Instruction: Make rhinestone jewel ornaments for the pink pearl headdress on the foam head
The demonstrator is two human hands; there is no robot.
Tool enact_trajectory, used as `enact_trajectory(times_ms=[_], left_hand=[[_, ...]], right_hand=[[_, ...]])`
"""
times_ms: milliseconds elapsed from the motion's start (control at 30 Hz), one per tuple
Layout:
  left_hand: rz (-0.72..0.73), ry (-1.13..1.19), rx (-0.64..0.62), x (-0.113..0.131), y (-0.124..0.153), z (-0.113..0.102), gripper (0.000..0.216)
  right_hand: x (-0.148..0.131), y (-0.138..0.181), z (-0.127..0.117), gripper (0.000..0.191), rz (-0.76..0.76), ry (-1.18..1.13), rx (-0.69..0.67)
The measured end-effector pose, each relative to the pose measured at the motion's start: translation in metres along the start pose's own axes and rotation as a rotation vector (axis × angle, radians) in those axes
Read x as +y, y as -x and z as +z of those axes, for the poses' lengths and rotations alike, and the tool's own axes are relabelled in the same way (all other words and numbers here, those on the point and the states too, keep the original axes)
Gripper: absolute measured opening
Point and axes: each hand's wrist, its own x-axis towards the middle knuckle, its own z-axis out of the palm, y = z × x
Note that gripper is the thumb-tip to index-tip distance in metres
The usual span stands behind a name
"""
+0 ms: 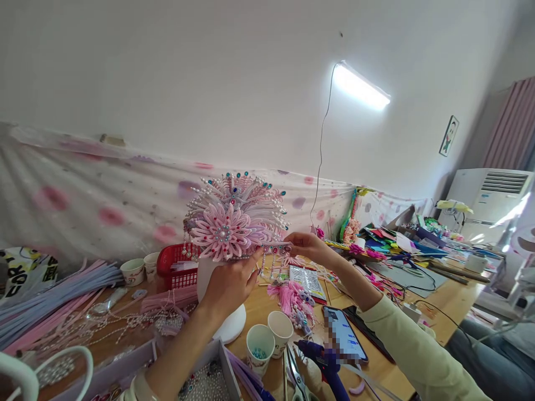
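A pink and white beaded headdress, with a big looped flower, pearl sprays and blue and red gems, sits on a white stand. My left hand is at its lower front edge, fingers curled against it and partly hidden. From the headdress's right side a jewelled strip with short pearl drops sticks out. My right hand pinches the outer end of that strip between thumb and fingers. Below lies a pink tassel ornament.
Two paper cups, one with blue beads, stand in front beside scissors, a purple glue gun and a phone. A red basket is behind left. Bundled pipe cleaners and a bead tray lie leftward.
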Motion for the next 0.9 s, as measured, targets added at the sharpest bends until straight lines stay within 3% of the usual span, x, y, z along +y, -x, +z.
enact_trajectory(times_ms=[900], left_hand=[[-0.006, -0.122, -0.011, -0.005, -0.001, 0.011, 0.057]], right_hand=[[0.008, -0.002, -0.001, 0.051, 0.003, -0.072, -0.033]])
